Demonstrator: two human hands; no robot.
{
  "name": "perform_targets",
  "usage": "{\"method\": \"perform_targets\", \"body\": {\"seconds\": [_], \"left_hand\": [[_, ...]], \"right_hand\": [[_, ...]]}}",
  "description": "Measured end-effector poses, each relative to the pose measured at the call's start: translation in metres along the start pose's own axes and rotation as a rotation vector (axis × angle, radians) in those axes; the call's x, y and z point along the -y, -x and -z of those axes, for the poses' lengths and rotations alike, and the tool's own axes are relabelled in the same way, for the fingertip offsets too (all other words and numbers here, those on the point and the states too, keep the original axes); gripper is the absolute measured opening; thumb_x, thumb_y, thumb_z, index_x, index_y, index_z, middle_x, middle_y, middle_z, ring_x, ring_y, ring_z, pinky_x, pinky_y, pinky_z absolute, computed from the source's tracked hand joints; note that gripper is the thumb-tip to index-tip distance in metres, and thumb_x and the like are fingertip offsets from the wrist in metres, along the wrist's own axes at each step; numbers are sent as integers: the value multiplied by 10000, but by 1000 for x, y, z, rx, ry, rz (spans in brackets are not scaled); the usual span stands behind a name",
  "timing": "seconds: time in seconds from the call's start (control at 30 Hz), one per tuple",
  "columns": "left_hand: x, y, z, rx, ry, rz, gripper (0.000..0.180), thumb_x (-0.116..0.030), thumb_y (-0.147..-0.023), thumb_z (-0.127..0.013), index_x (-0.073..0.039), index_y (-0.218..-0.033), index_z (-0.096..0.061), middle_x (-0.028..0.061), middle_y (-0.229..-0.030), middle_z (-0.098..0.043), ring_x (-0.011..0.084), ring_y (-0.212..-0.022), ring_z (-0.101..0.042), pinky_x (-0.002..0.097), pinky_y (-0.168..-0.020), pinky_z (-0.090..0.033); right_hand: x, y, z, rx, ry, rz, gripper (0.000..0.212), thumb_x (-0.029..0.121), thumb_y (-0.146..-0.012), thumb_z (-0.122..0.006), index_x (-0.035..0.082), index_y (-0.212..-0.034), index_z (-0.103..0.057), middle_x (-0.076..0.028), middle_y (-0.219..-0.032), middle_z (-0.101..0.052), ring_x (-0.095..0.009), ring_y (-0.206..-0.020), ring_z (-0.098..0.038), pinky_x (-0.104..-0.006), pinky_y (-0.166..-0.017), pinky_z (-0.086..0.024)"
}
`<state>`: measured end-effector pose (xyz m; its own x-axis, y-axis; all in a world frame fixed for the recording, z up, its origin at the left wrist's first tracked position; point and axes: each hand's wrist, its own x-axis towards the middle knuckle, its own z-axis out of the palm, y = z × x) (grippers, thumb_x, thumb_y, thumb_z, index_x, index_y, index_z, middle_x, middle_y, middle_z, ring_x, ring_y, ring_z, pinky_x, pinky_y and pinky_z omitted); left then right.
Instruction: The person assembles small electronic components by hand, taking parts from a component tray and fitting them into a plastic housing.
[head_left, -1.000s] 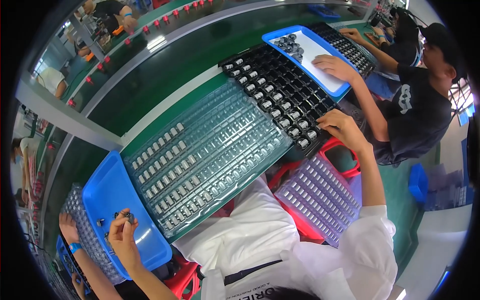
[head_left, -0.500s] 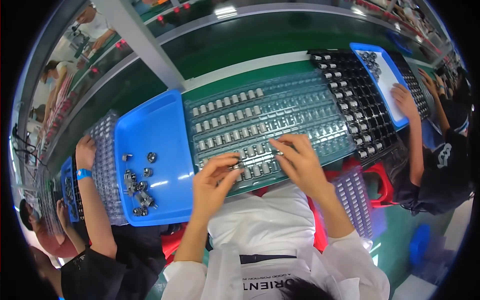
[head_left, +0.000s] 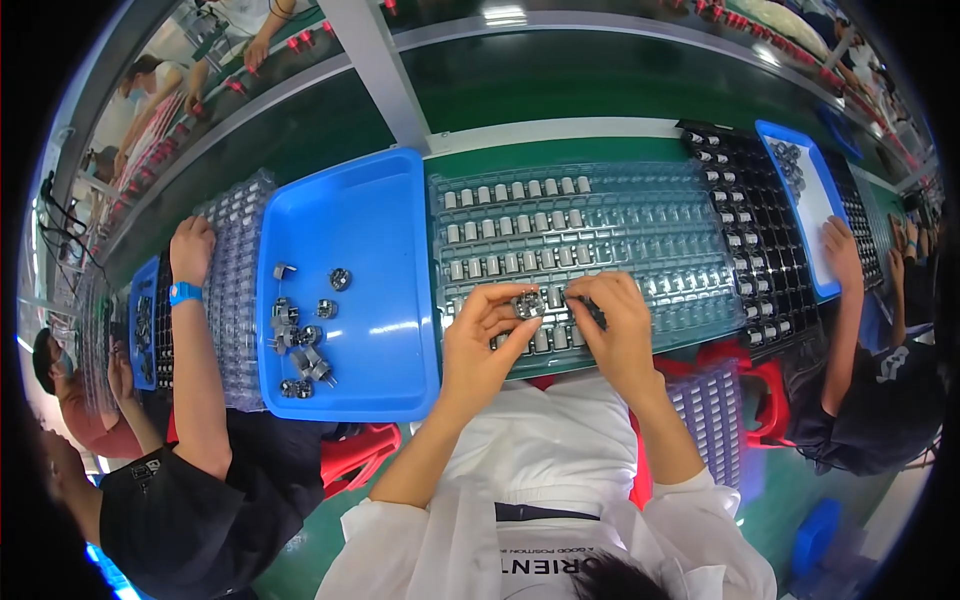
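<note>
Between the thumb and fingers of my left hand [head_left: 482, 340] is a small round metal part [head_left: 528, 304], its face turned up, held over the near rows of a clear plastic tray [head_left: 670, 250]. Just to the right, my right hand [head_left: 618, 328] is closed, with a small dark part [head_left: 590, 312] at its fingertips; its exact kind is hard to make out. Silver cylindrical parts [head_left: 515, 190] stand in rows in the left portion of the clear tray. My hands partly hide the nearest rows.
Left of the clear tray, a blue tray [head_left: 350, 390] holds several loose metal parts [head_left: 300, 335]. A black tray [head_left: 765, 240] with silver parts lies to the right, beside another blue tray [head_left: 765, 130]. Co-workers' arms [head_left: 200, 340] reach in from both sides. A metal post [head_left: 385, 70] rises behind.
The view has shifted, so the trays sit farther right. My left hand has brought the round part up nearer my right hand. My right hand's spread fingers have closed around a dark part.
</note>
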<state>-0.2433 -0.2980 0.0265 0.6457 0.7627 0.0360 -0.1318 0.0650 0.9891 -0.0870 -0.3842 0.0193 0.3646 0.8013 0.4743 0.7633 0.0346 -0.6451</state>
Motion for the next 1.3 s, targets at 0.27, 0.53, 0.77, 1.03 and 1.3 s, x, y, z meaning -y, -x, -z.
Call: {"method": "perform_targets", "body": {"seconds": [0.27, 0.53, 0.77, 1.03, 1.3], "left_hand": [[-5, 3, 4, 42, -135, -22, 363, 85, -760, -703, 7, -1102, -610, 58, -1140, -493, 117, -966, -591, 216, -773, -518], [-13, 9, -11, 234, 113, 104, 411, 95, -874, -543, 41, -1281, -517, 108, -1294, -510, 174, -1101, -579, 299, -968, -473], [-19, 15, -18, 142, -282, -68, 384, 8, -752, -740, -37, -1120, -640, 66, -1118, -566, 154, -1021, -600, 281, -862, -543], [-26, 19, -20, 129, -349, -116, 330, -3, -747, -741, -13, -1059, -633, 77, -1081, -600, 166, -982, -623, 287, -827, -565], [-25, 21, -19, 141, -348, -145, 316, 9, -748, -735, -1, -1046, -628, 86, -1074, -598, 169, -945, -632, 278, -812, -565]], "right_hand": [[23, -1, 25, -34, -604, -358, 160, -113, -808, -615, -51, -953, -644, -117, -1044, -574, -179, -976, -613, -279, -799, -581], [14, 18, 32, -41, -816, -473, 181, -149, -805, -598, -93, -973, -635, -177, -1097, -602, -213, -987, -623, -321, -863, -564], [30, 27, 43, -8, -646, -286, 235, -155, -759, -634, -52, -968, -668, -168, -1082, -623, -202, -953, -634, -285, -817, -557], [37, 23, 40, 7, -253, 58, 226, -114, -685, -701, -6, -884, -709, -116, -899, -700, -227, -845, -656, -275, -692, -511], [39, 26, 37, -16, -221, 82, 216, -120, -685, -706, -22, -876, -696, -123, -901, -696, -243, -824, -660, -288, -698, -517]]}}
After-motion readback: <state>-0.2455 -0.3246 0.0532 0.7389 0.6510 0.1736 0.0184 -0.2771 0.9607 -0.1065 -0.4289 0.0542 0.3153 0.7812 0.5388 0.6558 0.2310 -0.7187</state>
